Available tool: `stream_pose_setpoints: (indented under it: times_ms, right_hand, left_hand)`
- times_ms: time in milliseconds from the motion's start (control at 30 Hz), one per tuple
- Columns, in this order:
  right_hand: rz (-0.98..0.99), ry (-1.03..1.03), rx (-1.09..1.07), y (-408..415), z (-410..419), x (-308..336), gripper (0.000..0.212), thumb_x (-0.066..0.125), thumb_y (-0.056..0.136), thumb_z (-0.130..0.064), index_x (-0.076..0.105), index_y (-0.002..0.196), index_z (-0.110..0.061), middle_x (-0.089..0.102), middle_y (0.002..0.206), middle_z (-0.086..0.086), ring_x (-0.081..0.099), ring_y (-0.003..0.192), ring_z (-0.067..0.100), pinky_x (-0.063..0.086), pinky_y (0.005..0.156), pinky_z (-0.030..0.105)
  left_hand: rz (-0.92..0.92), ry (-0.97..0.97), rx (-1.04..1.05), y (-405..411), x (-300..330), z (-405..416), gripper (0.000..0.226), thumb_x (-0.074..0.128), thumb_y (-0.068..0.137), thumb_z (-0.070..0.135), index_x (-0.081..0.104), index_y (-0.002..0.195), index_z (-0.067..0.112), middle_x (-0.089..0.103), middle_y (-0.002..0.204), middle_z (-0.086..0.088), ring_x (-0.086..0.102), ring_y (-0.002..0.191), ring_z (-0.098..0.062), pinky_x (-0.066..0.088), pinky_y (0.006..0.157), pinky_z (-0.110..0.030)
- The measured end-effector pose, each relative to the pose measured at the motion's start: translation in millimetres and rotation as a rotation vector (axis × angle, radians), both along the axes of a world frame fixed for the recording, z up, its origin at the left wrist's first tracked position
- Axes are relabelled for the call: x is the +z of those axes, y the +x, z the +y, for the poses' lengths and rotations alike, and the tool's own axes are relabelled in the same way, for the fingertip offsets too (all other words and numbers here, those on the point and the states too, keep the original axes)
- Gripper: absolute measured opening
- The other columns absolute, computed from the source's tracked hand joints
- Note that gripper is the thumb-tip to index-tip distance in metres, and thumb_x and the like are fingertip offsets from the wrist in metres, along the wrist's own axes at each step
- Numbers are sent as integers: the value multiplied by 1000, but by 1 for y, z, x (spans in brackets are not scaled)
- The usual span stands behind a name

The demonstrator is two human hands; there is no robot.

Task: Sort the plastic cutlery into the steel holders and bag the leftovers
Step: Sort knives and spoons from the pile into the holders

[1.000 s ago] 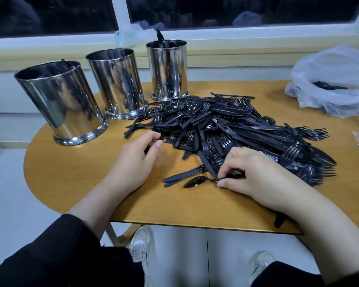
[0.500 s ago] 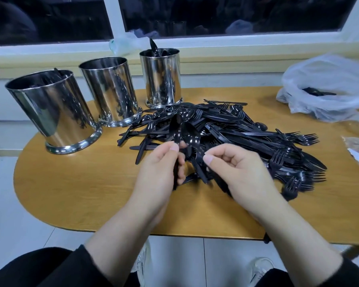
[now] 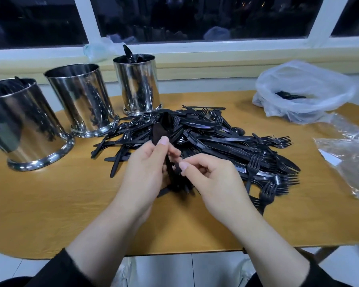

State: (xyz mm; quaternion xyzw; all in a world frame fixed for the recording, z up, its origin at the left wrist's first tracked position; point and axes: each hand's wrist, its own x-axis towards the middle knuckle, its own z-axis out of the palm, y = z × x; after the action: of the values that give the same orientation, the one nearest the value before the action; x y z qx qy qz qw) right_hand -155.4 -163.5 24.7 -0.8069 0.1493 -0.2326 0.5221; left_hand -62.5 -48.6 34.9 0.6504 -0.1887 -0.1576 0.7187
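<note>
A heap of black plastic cutlery [image 3: 216, 141] lies on the wooden table [image 3: 50, 204]: forks, knives and spoons mixed. My left hand [image 3: 145, 170] grips a few black spoons [image 3: 162, 129] upright by their handles, bowls pointing away from me. My right hand [image 3: 211, 179] is beside it with fingers curled, the thumb and forefinger at the spoon handles. Three steel holders stand at the back left: the left one [image 3: 23, 125], the middle one [image 3: 81, 102], and the right one [image 3: 138, 85], which holds some black spoons.
A white plastic bag [image 3: 303, 90] with a few black pieces inside sits at the back right. Clear plastic wrapping [image 3: 348, 154] lies at the right edge. A window sill runs behind the table. The table's front edge is close to my body.
Both hands lifted spoons off the table and brought them together; the left hand now holds the bunch upright. The view has tilted and moved closer.
</note>
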Motion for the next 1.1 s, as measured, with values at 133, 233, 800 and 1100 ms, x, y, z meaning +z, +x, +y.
stream_pose_setpoints:
  times_ms: [133, 233, 800, 1100]
  right_hand:
    - [8, -71, -49, -4, -18, 15, 20, 65, 97, -33, 72, 78, -32, 61, 61, -13, 49, 53, 2, 35, 52, 13]
    - [16, -112, -78, 3, -37, 33, 22, 64, 97, -35, 71, 77, -29, 50, 50, -15, 41, 45, 4, 33, 46, 12]
    - [336, -577, 26, 45, -82, 26, 6, 68, 93, -35, 69, 97, -38, 61, 87, -16, 53, 80, -5, 38, 63, 11]
    - [498, -663, -12, 41, -86, 23, 18, 68, 94, -33, 68, 111, -38, 58, 99, -18, 51, 79, -4, 35, 64, 13]
  left_hand:
    - [-101, -2, 9, 18, 9, -2, 33, 46, 109, 38, 66, 89, 21, 50, 62, -1, 49, 53, -22, 44, 64, -41]
    - [-72, -16, 11, 35, 13, -7, 33, 46, 109, 39, 64, 95, 15, 35, 61, 2, 26, 50, -14, 17, 51, -34]
    - [-15, -82, -16, 97, -2, -29, 31, 52, 107, 40, 60, 90, 15, 31, 59, 3, 21, 48, -12, 12, 47, -29]
    - [83, -117, -198, 94, -4, -29, 24, 42, 110, 20, 64, 107, 14, 41, 66, 2, 27, 48, -12, 20, 43, -25]
